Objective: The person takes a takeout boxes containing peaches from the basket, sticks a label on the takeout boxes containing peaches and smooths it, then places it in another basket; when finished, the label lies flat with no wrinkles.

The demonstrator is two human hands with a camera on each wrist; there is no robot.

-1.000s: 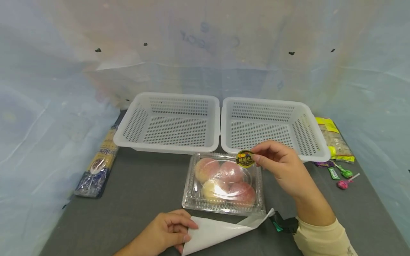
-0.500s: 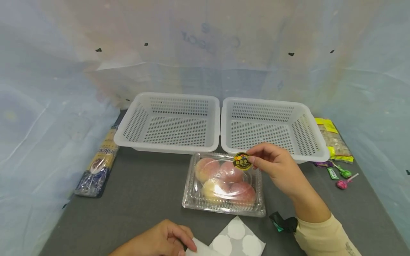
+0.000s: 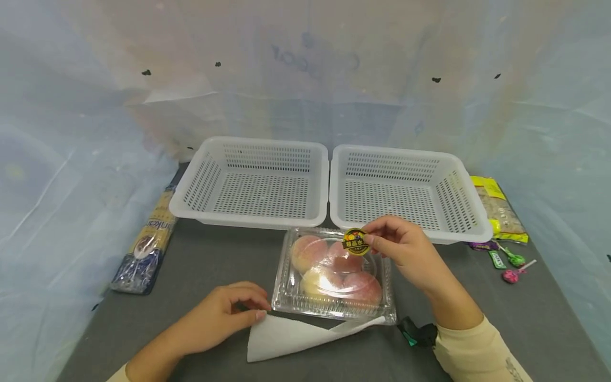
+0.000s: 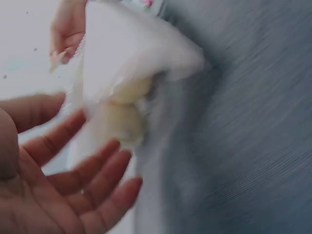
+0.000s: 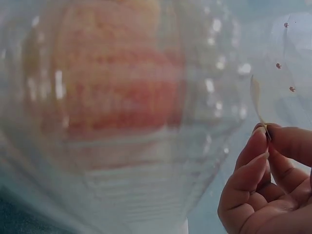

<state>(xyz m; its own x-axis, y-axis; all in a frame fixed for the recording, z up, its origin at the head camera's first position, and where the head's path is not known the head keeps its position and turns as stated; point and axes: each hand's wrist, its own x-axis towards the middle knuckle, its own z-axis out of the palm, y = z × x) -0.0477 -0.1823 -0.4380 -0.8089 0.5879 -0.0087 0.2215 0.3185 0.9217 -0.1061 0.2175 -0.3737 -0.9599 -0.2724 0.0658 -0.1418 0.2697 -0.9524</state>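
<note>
A clear plastic clamshell point(image 3: 334, 307) with several peaches inside lies on the grey table point(image 3: 200, 270); it fills the right wrist view as clamshell point(image 5: 122, 107). Just above its lid, my right hand point(image 3: 369, 241) pinches a round black-and-yellow sticker point(image 3: 356, 242) between thumb and forefinger; the right wrist view shows the sticker point(image 5: 255, 100) edge-on in my right hand point(image 5: 265, 141). A white backing sheet point(image 3: 296, 337) lies curled at the clamshell's near edge. My left hand point(image 3: 255, 310) touches its left corner with a fingertip. In the blurred left wrist view, the left hand's fingers point(image 4: 97, 161) are spread, palm open, before the sheet point(image 4: 131, 53).
Two empty white slotted baskets, one left point(image 3: 260, 141) and one right point(image 3: 396, 149), stand side by side behind the clamshell. A pasta packet point(image 3: 145, 244) lies at the left edge, a yellow snack pack point(image 3: 498, 209) and lollipops point(image 3: 513, 265) at the right. Plastic sheeting walls the table in.
My left hand has slid the white sheet forward against the clamshell, and the sheet has curled over. My right hand has carried the sticker slightly left and down toward the lid.
</note>
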